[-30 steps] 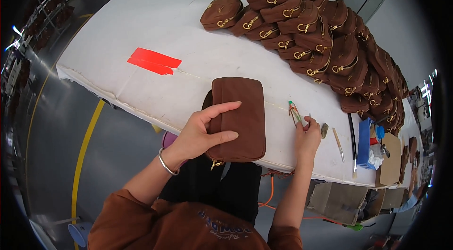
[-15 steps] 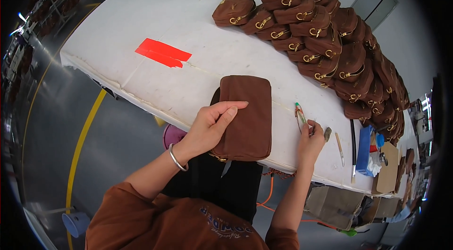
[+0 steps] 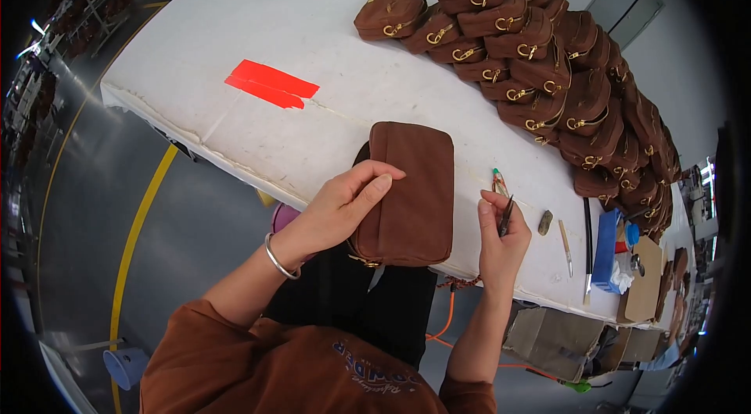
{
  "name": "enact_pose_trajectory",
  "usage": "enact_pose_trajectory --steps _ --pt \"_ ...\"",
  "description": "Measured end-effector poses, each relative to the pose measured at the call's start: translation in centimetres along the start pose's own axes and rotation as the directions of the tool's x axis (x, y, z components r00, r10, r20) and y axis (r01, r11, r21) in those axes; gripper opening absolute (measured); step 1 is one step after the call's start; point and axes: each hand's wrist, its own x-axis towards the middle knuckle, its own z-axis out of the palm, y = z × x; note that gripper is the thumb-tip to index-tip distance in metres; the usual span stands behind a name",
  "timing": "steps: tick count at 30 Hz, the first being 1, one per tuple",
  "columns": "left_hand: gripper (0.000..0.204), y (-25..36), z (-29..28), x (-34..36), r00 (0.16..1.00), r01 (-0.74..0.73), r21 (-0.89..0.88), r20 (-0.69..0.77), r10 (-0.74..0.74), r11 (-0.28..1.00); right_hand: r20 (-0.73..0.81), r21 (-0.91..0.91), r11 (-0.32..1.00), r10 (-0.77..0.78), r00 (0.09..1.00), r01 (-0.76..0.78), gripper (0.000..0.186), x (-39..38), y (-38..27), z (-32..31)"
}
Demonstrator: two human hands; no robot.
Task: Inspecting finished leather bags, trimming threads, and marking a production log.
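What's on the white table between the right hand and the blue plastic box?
Head view, rightward from the right hand to the blue plastic box: a small grey-brown lump, a slim wooden-handled tool, then a long black-handled brush.

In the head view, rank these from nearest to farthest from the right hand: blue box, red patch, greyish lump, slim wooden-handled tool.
From the right hand:
1. greyish lump, just to its right
2. slim wooden-handled tool, right, past the lump
3. blue box, farther right
4. red patch, far left

Smooth matt pouch [image 3: 412,195], perhaps leather, shiny metal bangle [image 3: 271,256], plastic tray [image 3: 603,254]
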Motion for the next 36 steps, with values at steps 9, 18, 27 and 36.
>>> enact_pose_trajectory --steps 9,18,27,36 --pt "0.019 1.3 0.4 -0.6 0.948 -0.186 0.6 -0.1 0.303 0.778 0.146 0.059 0.996 -0.076 0.986 0.068 0.014 -0.9 -1.0 2.2" --pt "0.015 1.1 0.5 1.1 0.941 -0.303 0.713 0.122 0.314 0.632 0.153 0.002 0.994 -0.109 0.982 0.11 0.013 -1.8 -0.5 2.4" --pt "0.018 0.8 0.8 0.8 0.965 -0.234 0.542 0.025 0.263 0.807 0.157 0.066 0.998 -0.02 0.987 0.01 0.015 -2.0 0.0 2.1" --pt "0.014 2.1 0.9 0.4 0.948 -0.302 0.393 0.028 0.317 0.869 0.168 0.158 0.986 0.018 0.986 -0.045 0.016 -2.1 0.5 2.0"
